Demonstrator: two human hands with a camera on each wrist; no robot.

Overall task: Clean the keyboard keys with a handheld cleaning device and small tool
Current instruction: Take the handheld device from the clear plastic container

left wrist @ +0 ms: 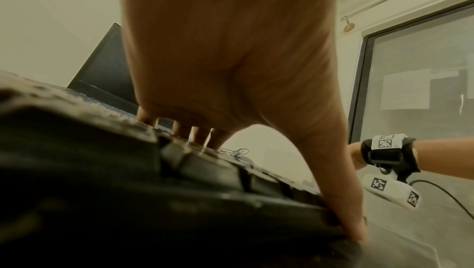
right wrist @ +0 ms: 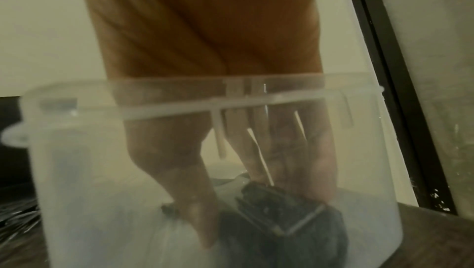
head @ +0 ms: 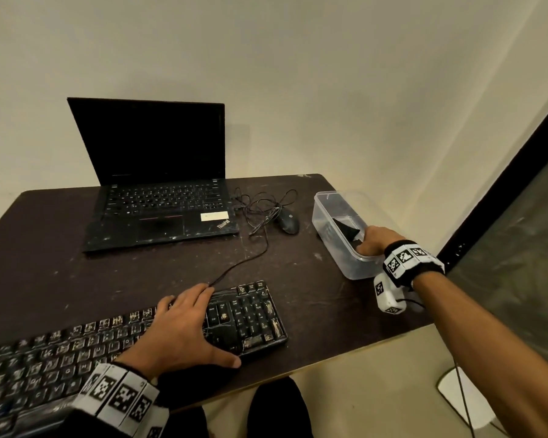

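A dusty black keyboard (head: 250, 314) lies along the table's front edge. My left hand (head: 200, 324) rests flat on it just left of the number pad, fingers spread and thumb on the front rim; the left wrist view shows the same keyboard (left wrist: 102, 171) under straight fingers. At the right stands a clear plastic container (head: 326, 216). My right hand (head: 369, 240) reaches down into it. Through the container wall (right wrist: 77, 171) the thumb (right wrist: 195, 211) and fingers close on either side of a black handheld device (right wrist: 277, 211). A small tool is not visible.
An open black laptop (head: 159, 197) sits at the back, with a wired mouse (head: 288, 222) and tangled cable (head: 260, 203) beside it. The keyboard's cord crosses the table middle. The table's right edge (head: 377, 336) is close to the container. A dark-framed window (head: 503, 184) stands right.
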